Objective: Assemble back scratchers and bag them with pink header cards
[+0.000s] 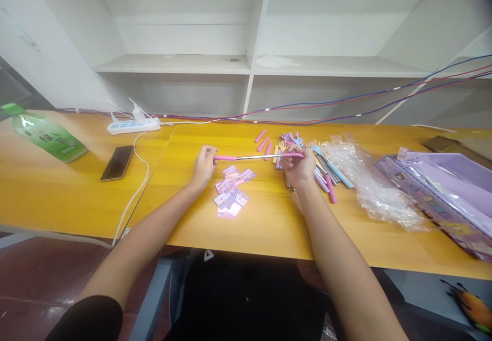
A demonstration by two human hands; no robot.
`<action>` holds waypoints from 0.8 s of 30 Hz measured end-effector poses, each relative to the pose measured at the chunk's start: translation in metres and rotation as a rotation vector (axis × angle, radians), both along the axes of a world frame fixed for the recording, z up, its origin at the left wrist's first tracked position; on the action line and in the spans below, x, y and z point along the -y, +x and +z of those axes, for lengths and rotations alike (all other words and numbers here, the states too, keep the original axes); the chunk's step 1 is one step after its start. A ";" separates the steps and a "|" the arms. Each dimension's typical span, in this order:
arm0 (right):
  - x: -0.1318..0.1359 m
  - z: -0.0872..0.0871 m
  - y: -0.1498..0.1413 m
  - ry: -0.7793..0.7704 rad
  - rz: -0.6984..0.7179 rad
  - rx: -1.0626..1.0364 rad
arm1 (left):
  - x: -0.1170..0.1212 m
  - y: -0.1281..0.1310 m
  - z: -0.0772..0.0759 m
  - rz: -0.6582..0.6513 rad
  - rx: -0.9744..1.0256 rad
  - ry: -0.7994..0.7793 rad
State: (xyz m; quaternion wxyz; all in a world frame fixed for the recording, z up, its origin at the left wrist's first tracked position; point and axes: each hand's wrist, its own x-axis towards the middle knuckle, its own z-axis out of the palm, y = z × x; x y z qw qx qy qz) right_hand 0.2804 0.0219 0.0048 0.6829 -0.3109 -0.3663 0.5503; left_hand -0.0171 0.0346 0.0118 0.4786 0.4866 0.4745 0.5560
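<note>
My left hand [204, 164] is closed on the pink handle of a telescopic back scratcher [255, 156]. Its thin metal rod runs level to the right above the table. My right hand [298, 166] pinches the pink claw end of the same scratcher. Under the rod lies a small heap of pink and purple cards [231, 192]. Just behind and right of my right hand is a pile of more scratchers [323, 167] with pink, blue and purple handles. A few loose pink handle sleeves [262, 140] lie beyond the rod.
The yellow table [57, 197] carries a green bottle [46, 135] lying at far left, a dark phone [117, 163], a white power strip [132, 124] with cable, crumpled clear plastic bags [376, 187] and a purple box [442, 192] at right. White shelves stand behind.
</note>
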 end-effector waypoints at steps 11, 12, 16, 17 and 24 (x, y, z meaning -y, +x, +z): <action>-0.004 -0.004 0.005 0.043 -0.076 -0.028 | 0.006 0.003 -0.006 -0.048 -0.025 0.158; -0.004 -0.004 0.005 0.049 -0.081 -0.027 | 0.006 0.002 -0.006 -0.054 -0.040 0.165; -0.003 -0.001 0.002 0.061 -0.096 -0.011 | 0.004 -0.002 -0.006 -0.042 -0.121 0.212; -0.002 -0.001 0.001 0.063 -0.098 -0.002 | 0.004 -0.002 -0.005 -0.036 -0.143 0.223; 0.003 0.002 -0.008 0.057 -0.046 0.075 | 0.012 0.003 -0.006 -0.085 -0.200 0.221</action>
